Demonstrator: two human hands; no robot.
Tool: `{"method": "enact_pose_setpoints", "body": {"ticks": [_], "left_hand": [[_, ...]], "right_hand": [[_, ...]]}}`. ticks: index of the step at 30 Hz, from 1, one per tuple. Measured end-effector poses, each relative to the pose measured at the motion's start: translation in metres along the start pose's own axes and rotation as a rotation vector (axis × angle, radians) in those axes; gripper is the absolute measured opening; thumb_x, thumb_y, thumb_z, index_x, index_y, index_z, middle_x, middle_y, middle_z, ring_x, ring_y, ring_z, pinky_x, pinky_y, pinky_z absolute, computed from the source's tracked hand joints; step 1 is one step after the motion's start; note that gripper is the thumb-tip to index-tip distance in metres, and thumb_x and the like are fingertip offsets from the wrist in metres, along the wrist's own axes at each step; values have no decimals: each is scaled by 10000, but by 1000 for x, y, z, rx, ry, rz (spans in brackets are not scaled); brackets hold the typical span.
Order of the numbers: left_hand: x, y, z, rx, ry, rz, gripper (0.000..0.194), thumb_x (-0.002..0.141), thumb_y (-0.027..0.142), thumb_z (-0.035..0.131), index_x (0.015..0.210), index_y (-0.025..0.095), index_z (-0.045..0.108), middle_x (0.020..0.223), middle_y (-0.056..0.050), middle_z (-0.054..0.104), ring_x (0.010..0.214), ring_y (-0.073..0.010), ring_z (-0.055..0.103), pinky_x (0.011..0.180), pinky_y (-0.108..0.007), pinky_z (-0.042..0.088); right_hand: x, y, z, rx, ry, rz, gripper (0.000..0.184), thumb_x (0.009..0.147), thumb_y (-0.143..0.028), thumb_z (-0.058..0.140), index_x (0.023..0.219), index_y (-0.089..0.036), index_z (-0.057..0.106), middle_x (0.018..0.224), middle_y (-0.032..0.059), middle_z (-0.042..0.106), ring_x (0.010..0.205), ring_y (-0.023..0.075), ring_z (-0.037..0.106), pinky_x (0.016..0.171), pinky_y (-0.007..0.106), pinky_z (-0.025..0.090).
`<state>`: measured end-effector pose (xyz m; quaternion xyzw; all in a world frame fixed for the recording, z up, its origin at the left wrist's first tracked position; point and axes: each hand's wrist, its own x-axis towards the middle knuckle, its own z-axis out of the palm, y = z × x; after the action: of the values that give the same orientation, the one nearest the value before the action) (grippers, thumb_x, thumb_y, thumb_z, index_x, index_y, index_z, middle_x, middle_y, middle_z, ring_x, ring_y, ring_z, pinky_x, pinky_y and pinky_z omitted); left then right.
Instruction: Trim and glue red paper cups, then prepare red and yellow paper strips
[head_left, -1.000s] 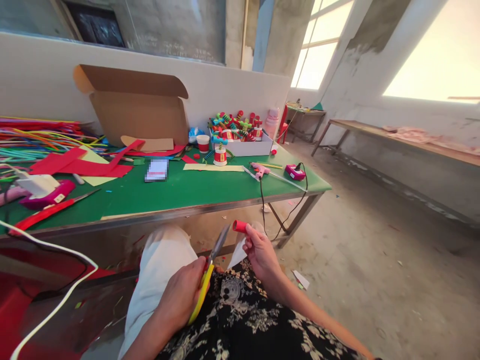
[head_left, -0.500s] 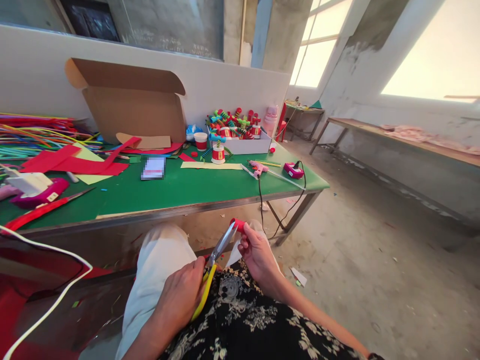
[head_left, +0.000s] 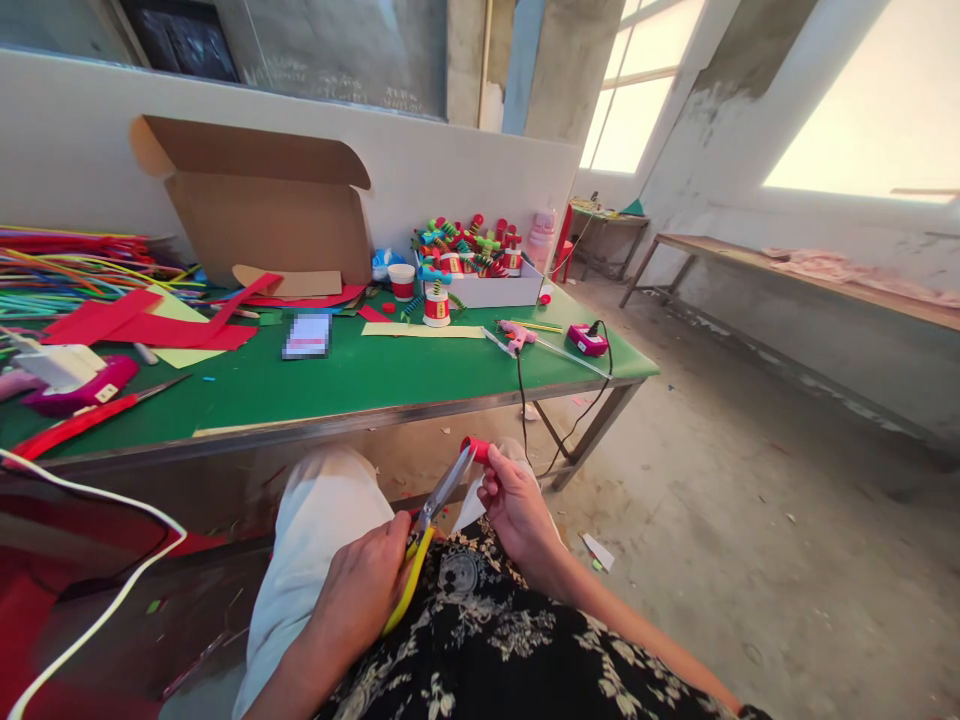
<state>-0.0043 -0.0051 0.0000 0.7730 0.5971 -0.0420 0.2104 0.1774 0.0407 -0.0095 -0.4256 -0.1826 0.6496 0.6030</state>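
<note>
My left hand (head_left: 365,572) is closed around the yellow handles of the scissors (head_left: 444,492). Their metal blades point up and away, and the tips reach the open end of a small red tube (head_left: 478,450). Whether an edge of the tube lies between the blades, I cannot tell. My right hand (head_left: 515,500) pinches the tube's other end between thumb and fingers. Both hands are over my lap, in front of the green table (head_left: 360,380). Part of the scissor handles is hidden by my left hand.
On the table lie a pink glue gun (head_left: 517,336) with a cord, red paper strips (head_left: 172,328), a red-handled tool (head_left: 82,422) and a yellow strip (head_left: 424,330). A white box (head_left: 502,291) of small figures and a cardboard box (head_left: 270,225) stand behind.
</note>
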Motion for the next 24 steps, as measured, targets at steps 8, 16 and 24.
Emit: {"method": "enact_pose_setpoints", "body": {"ticks": [8, 16, 24], "left_hand": [[3, -5, 11, -47, 92, 29, 154, 1002, 248, 378, 1065, 212, 513, 956, -86, 714, 965, -264, 704, 740, -308, 459], [9, -15, 24, -97, 172, 72, 107, 977, 267, 409, 1030, 228, 494, 919, -60, 702, 899, -250, 701, 698, -298, 440], [11, -19, 29, -117, 195, 96, 86, 963, 261, 422, 1008, 234, 491, 893, -54, 695, 863, -246, 697, 680, -290, 426]], "right_hand": [[-3, 2, 4, -16, -19, -55, 213, 676, -425, 814, 695, -229, 732, 612, -25, 498, 528, 99, 330, 496, 264, 297], [0, 10, -1, -190, -49, -180, 341, 631, -539, 820, 679, -212, 735, 582, -37, 469, 566, 109, 369, 562, 273, 306], [5, 8, -4, -324, -40, -283, 303, 677, -535, 768, 662, -235, 730, 582, -16, 476, 576, 141, 367, 559, 293, 295]]}}
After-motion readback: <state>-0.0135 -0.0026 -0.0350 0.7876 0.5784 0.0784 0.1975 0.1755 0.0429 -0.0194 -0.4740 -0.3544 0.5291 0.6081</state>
